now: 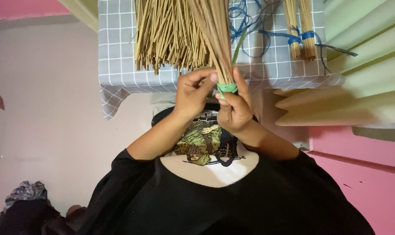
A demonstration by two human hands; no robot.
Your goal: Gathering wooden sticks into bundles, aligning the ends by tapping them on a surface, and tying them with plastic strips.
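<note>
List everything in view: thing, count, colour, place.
stick bundle: 1, tan, centre top, held by both hands
band: 1, green, wound round the held bundle's end
loose sticks: many, tan, on the cloth, left of the held bundle
small tied bundles: 2, tan with blue ties, top right on the cloth
strips: several, blue, tangled on the cloth
cloth: 1, grey with white grid, covers the table
ridged panel: 1, pale green, right
clothes heap: 1, dark and grey, bottom left
shirt: 1, black with a print, bottom
left hand: pinching the bundle beside the band
right hand: gripping the bundle at the band
</note>
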